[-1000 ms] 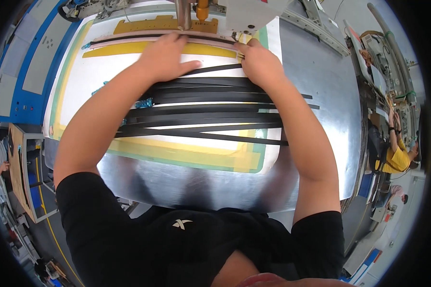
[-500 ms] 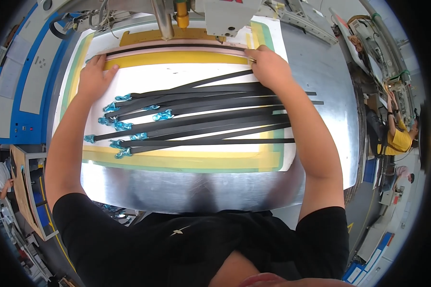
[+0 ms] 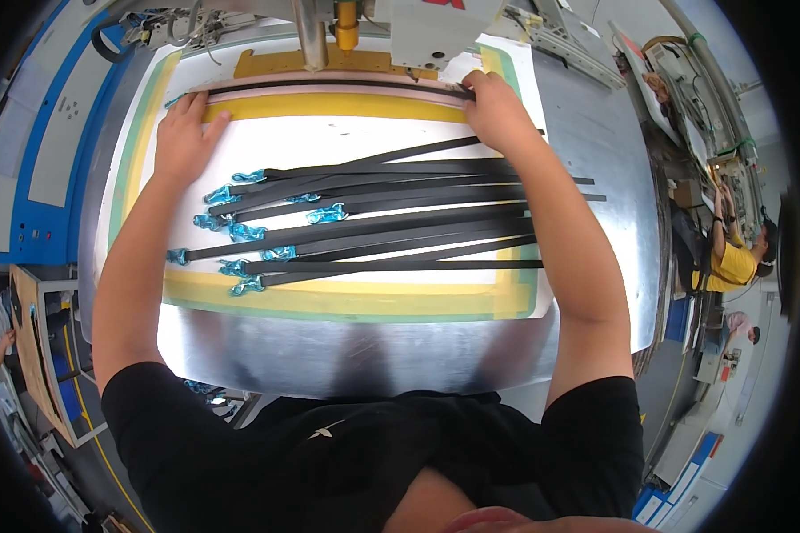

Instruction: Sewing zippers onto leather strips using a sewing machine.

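Observation:
A black strap lies lengthwise in a pale pink channel of a fixture, behind a yellow strip. At the strap's left end, by a bit of blue wrapping, my left hand rests with fingers stretched forward and thumb spread away. My right hand is closed at the strap's right end, its fingertips pinching there. Closer to me lies a loose row of black straps, each left end carrying a hook in blue film. My right forearm hides part of their right ends.
Above the fixture hang a metal cylinder, a brass-coloured part and a white machine head. A white sheet with taped edges covers the metal table. A blue cabinet stands left; a person in yellow works far right.
The view has shifted slightly, so the straps appear a little farther right. My right fingers have drawn in at the strap's right end; my left hand stays at the left end.

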